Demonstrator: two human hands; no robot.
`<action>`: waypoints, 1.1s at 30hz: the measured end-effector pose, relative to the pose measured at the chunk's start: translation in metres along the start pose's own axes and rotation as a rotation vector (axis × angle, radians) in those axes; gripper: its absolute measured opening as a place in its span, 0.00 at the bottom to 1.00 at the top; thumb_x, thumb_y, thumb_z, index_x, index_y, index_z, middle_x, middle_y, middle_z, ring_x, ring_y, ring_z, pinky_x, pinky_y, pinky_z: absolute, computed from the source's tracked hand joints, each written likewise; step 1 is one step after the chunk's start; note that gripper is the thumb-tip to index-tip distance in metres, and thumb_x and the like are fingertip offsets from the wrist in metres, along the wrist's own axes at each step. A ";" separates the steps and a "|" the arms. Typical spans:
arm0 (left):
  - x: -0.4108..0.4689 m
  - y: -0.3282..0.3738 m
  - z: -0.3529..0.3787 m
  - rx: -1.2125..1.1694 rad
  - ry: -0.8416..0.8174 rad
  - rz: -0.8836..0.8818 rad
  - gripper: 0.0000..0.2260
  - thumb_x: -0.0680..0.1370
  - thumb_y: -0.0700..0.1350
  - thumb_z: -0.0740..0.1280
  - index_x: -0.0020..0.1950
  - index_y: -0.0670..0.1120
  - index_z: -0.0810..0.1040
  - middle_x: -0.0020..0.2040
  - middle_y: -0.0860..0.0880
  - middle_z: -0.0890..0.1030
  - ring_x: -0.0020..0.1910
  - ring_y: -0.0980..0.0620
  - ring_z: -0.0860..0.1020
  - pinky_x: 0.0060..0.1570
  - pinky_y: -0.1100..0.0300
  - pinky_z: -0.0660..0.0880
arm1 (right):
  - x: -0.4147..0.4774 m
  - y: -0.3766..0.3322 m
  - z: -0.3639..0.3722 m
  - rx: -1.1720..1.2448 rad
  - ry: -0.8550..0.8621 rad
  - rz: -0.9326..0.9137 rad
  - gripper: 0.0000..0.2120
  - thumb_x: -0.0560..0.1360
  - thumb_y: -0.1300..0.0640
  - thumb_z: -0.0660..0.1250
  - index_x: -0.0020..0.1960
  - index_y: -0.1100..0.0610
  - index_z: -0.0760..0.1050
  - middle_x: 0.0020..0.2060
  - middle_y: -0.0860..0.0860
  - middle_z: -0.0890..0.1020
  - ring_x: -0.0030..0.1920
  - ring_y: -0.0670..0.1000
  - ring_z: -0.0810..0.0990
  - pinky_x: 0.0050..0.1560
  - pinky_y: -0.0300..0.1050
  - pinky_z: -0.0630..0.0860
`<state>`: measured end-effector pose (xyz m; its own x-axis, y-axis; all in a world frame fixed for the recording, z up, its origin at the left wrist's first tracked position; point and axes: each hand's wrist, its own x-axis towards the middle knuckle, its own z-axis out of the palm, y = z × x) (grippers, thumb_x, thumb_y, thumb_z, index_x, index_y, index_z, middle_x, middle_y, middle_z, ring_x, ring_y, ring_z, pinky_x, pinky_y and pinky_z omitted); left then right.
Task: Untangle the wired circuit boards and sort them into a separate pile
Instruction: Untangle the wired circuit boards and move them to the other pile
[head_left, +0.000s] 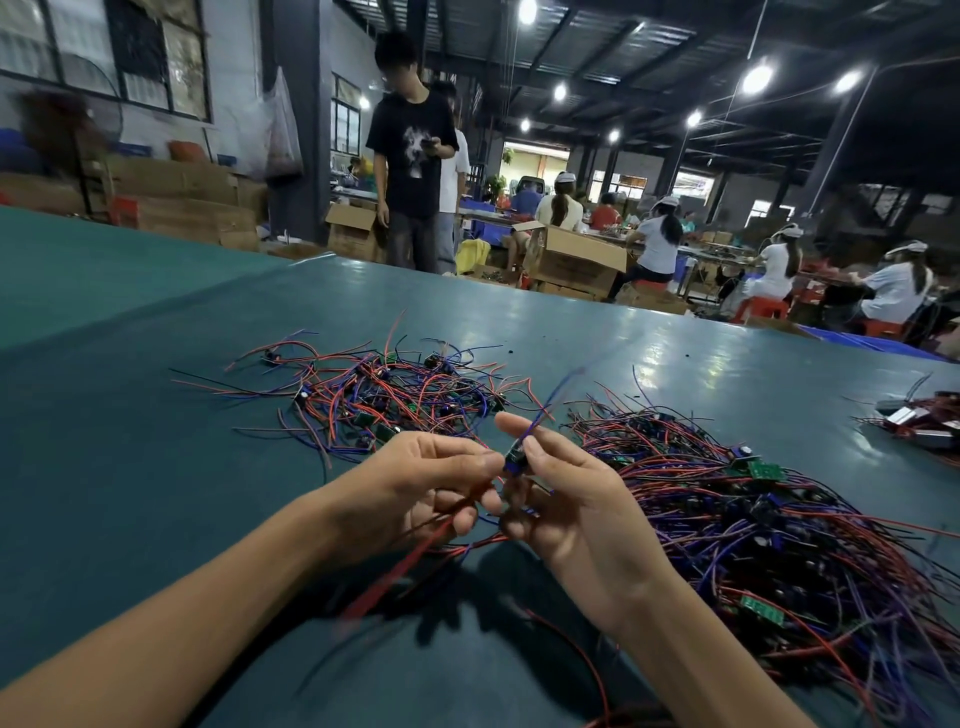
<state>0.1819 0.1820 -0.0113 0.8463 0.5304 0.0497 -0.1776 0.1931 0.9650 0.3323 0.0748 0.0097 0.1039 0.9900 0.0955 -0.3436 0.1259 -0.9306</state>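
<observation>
I get a dim hall, lit by hard ceiling lamps far beyond the fingers; their glare lies on the green table just past them. Soft shadow pools under the fingers. The red wire below them smears with motion, and the frame's edges bow.

Blurred red wire under left hand

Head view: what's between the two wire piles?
Head view: the left hand and right hand, both holding one wired board, fill the gap between the left pile and right pile; behind them, a bare strip of table.
</observation>
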 end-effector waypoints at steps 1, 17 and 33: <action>0.000 0.000 0.001 0.014 0.043 0.029 0.10 0.69 0.51 0.80 0.44 0.48 0.85 0.37 0.45 0.83 0.26 0.55 0.77 0.25 0.68 0.71 | 0.000 0.000 -0.001 -0.002 0.007 0.004 0.13 0.75 0.57 0.67 0.57 0.53 0.85 0.41 0.55 0.81 0.37 0.52 0.80 0.33 0.41 0.73; 0.001 0.002 -0.001 -0.009 0.033 0.024 0.10 0.75 0.50 0.72 0.43 0.44 0.86 0.31 0.46 0.78 0.17 0.58 0.65 0.20 0.69 0.61 | 0.004 0.002 -0.004 -0.014 0.114 -0.007 0.14 0.68 0.56 0.75 0.50 0.62 0.83 0.40 0.57 0.82 0.32 0.49 0.75 0.31 0.41 0.73; -0.002 0.006 -0.012 -0.189 -0.083 -0.028 0.19 0.63 0.45 0.84 0.52 0.42 0.86 0.34 0.47 0.80 0.18 0.63 0.67 0.16 0.71 0.64 | 0.000 -0.037 -0.030 -0.280 0.397 -0.430 0.04 0.73 0.64 0.74 0.39 0.60 0.82 0.32 0.60 0.82 0.29 0.55 0.79 0.28 0.45 0.77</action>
<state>0.1733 0.1917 -0.0081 0.8894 0.4540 0.0524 -0.2381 0.3623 0.9012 0.3726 0.0683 0.0338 0.5333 0.7495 0.3923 0.0565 0.4311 -0.9005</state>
